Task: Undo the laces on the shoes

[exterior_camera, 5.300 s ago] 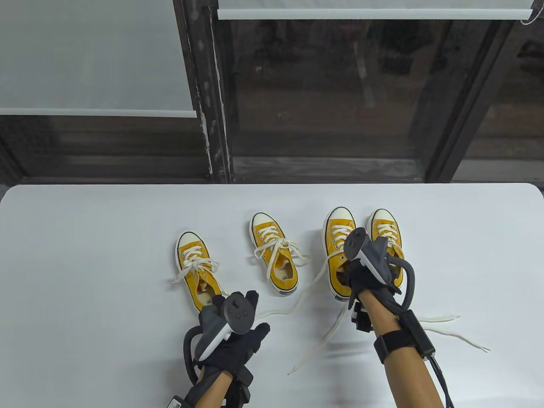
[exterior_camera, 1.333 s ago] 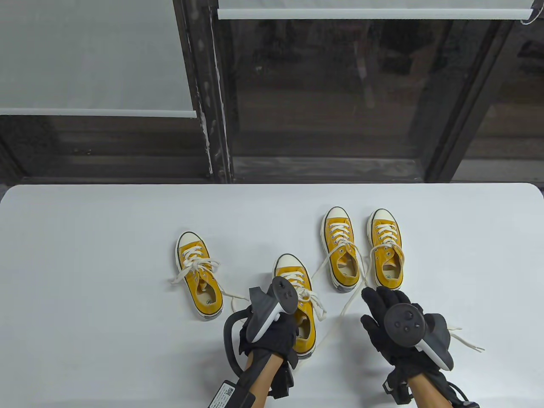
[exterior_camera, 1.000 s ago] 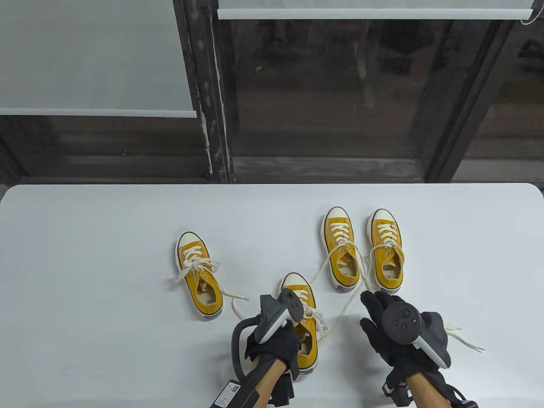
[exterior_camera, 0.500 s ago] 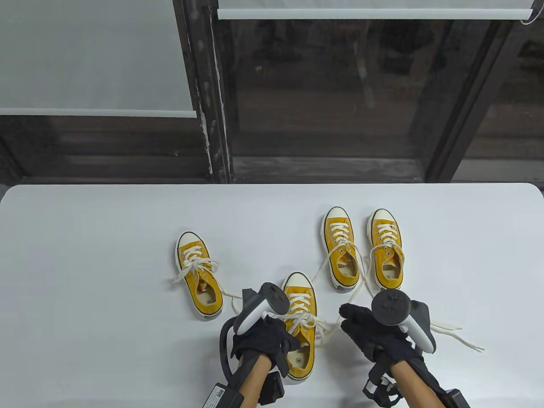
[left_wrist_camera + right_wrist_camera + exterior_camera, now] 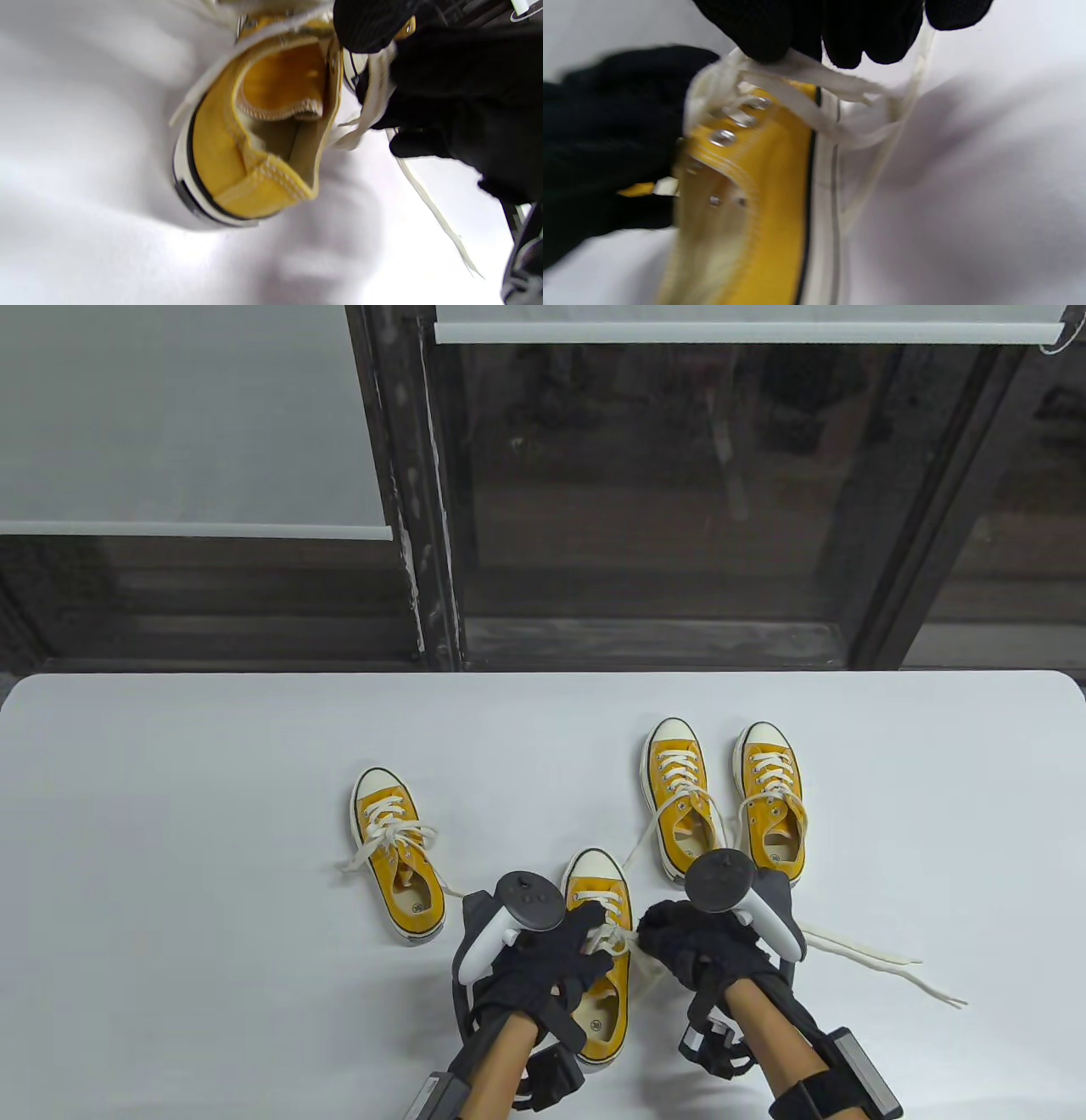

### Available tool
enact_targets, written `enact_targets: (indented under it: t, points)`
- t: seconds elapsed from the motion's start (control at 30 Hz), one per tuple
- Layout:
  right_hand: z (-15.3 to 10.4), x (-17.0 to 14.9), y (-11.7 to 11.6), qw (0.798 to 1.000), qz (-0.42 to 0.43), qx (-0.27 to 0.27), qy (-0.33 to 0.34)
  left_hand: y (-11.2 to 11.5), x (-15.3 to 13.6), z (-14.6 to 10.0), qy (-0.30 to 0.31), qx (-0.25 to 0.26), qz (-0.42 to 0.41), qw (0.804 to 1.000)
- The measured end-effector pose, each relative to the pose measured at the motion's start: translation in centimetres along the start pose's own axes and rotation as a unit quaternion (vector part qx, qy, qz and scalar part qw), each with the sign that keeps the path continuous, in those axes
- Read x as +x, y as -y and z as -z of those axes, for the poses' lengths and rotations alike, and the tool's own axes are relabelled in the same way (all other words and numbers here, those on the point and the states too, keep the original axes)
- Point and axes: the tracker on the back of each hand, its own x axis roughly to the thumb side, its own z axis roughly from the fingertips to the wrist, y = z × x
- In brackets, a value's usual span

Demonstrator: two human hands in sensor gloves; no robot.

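Now both hands [image 5: 543, 963] on laces [image 5: 612, 935]

Near shoe [image 5: 599, 976]: you see yellow canvas, a white toe cap and a black line along its white sole.
Its laces [image 5: 612, 937]: cream-white.
Eyelets [image 5: 723, 137]: silver.
Your gloves: black on the left hand [image 5: 543, 971] and on the right hand [image 5: 704, 954].
Trackers above the near shoe: dark grey heads, white handles.
Other three shoes, beyond the near shoe: the same yellow and white.
Table [image 5: 170, 814]: plain white.
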Motion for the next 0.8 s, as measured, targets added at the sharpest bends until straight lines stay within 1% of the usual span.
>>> enact_targets:
  t: [0.13,0.17,0.23,0.43,0.53,0.63,0.67,0.8]
  points:
    - [-0.5,0.9,1.6,1.000,0.008,0.019,0.016,0.5,-0.3,0.9,-0.001,-0.041,-0.018,0.999]
    - [-0.6,1.3,2.0,0.999,0.013,0.040,0.018,0.5,-0.3,0.9,-0.006,-0.037,-0.016,0.999]
    - [-0.7,2.0,2.6,0.997,0.031,0.063,0.020,0.7,-0.3,1.0,-0.015,-0.026,-0.007,1.000]
    - [-1.3,5.2,4.6,0.996,0.039,0.066,0.043,1.1,-0.3,1.2,-0.029,-0.022,0.007,0.999]
    - [-1.9,6.6,5.2,0.993,0.044,0.091,0.062,1.2,-0.2,1.2,-0.033,-0.013,0.021,0.999]
    - [-3.5,8.0,6.7,0.980,0.146,0.085,0.105,1.2,-0.3,1.3,-0.035,-0.013,0.015,0.999]
    - [-4.0,8.3,7.3,0.975,0.169,0.086,0.119,1.2,-0.4,1.3,-0.035,-0.015,0.016,0.999]
    - [-6.6,9.8,9.9,0.942,0.259,0.087,0.195,1.2,-0.3,1.2,-0.038,-0.014,0.016,0.999]
